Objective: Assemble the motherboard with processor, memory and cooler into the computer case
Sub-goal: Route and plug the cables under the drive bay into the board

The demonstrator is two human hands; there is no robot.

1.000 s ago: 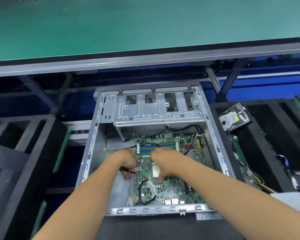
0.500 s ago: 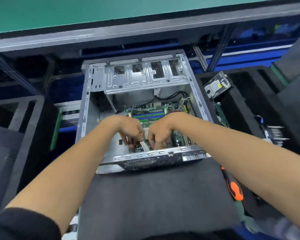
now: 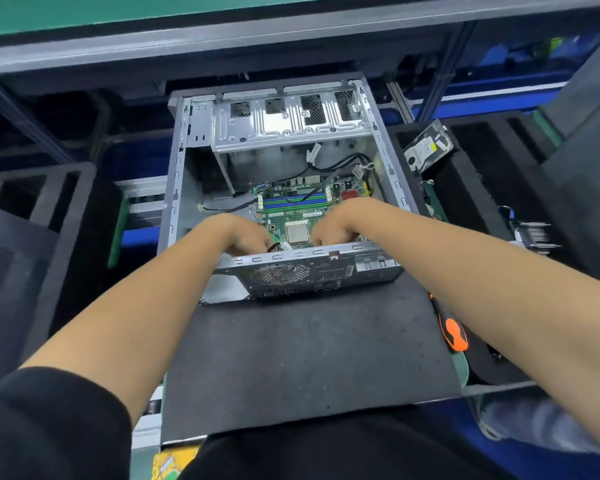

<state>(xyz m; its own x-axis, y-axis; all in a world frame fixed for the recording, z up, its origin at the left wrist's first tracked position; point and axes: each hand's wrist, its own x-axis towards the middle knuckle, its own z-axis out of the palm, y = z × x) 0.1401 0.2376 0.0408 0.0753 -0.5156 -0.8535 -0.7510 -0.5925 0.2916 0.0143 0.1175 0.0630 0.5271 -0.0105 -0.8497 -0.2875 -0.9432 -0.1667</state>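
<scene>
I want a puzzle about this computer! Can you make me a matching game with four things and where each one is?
Things:
1. green board
2. hard drive
3. orange-handled screwdriver
4. metal drive rack

Places:
A. on the black mat's right edge
B. at the far end of the case
C. on the floor of the case, between both hands
D. in the black foam tray right of the case

Pairs: 1-C, 2-D, 3-A, 4-B

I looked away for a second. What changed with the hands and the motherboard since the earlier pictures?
Both hands, left hand and right hand, slid toward the near rear panel, uncovering the processor. The view tilted downward. The motherboard stayed inside the computer case.
</scene>
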